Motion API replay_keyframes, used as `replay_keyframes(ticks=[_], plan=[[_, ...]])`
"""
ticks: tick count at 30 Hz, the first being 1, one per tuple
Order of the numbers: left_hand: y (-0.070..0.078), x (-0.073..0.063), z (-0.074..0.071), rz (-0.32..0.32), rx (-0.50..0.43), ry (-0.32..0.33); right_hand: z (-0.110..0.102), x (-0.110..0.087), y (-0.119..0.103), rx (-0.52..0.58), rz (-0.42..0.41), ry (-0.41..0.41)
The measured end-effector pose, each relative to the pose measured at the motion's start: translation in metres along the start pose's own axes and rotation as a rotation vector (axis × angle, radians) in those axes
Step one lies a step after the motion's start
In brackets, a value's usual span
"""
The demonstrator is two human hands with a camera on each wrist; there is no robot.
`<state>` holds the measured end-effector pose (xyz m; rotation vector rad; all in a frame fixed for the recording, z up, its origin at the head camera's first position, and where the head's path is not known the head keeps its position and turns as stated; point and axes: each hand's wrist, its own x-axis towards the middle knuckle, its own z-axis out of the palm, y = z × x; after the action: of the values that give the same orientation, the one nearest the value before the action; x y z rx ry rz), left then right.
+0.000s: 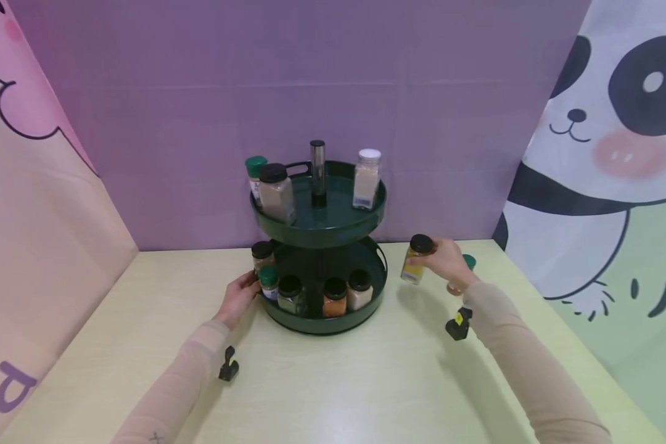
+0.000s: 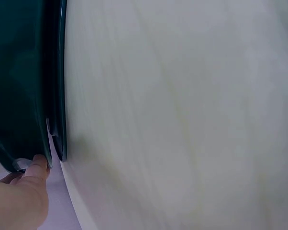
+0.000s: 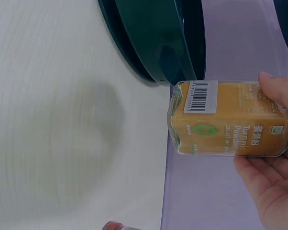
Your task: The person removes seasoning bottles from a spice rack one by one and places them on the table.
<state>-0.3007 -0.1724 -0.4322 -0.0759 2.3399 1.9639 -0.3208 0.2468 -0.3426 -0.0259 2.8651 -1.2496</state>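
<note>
A dark green two-tier turntable rack (image 1: 317, 237) stands at the back of the table. At the left side of its lower tray (image 1: 316, 325), my left hand (image 1: 237, 302) grips the rim by the handle cutout, seen close in the left wrist view with the fingers at the edge (image 2: 36, 165). To the right of the rack, my right hand (image 1: 446, 262) holds a jar of turmeric powder (image 3: 225, 120) up off the table. The jar has a black lid and tilts slightly in the head view. Part of its lid end is out of frame in the right wrist view.
Several spice jars stand on the lower tray, among them an orange one (image 1: 335, 302). The upper tray bears a white-lidded jar (image 1: 367, 179), a black-lidded jar (image 1: 277, 197) and a green-lidded jar (image 1: 255, 169). Another green-lidded jar (image 1: 469, 261) is behind my right wrist.
</note>
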Motion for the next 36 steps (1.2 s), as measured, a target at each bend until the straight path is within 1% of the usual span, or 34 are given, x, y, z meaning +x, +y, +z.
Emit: replay_keyframes(ticks=[3,8,13,19,22,26,29,31,36], plan=[[-0.001,0.001,-0.001,0.000,0.007,0.000,-0.002,0.000,0.003,-0.038,-0.024,0.010],[-0.003,0.002,-0.002,0.001,0.016,0.001,-0.004,0.000,0.009,-0.057,-0.045,0.017],[-0.002,0.002,-0.001,0.001,0.008,0.005,-0.005,-0.001,0.014,-0.052,-0.025,0.019],[-0.002,0.001,0.000,0.006,0.011,0.011,-0.005,-0.003,0.018,-0.062,-0.020,0.026],[-0.003,0.001,0.001,0.011,0.018,0.013,-0.006,-0.005,0.020,-0.064,0.003,0.023],[-0.003,0.001,0.001,0.012,0.019,0.015,-0.006,-0.005,0.026,-0.037,0.048,0.015],[-0.002,0.001,0.001,0.007,0.014,0.013,-0.006,-0.006,0.029,-0.016,0.056,0.020],[-0.002,0.001,0.001,0.005,0.012,0.011,-0.007,-0.007,0.032,-0.012,0.047,0.026],[-0.001,0.001,0.001,0.010,0.010,0.009,-0.007,-0.008,0.036,0.015,0.052,0.020]])
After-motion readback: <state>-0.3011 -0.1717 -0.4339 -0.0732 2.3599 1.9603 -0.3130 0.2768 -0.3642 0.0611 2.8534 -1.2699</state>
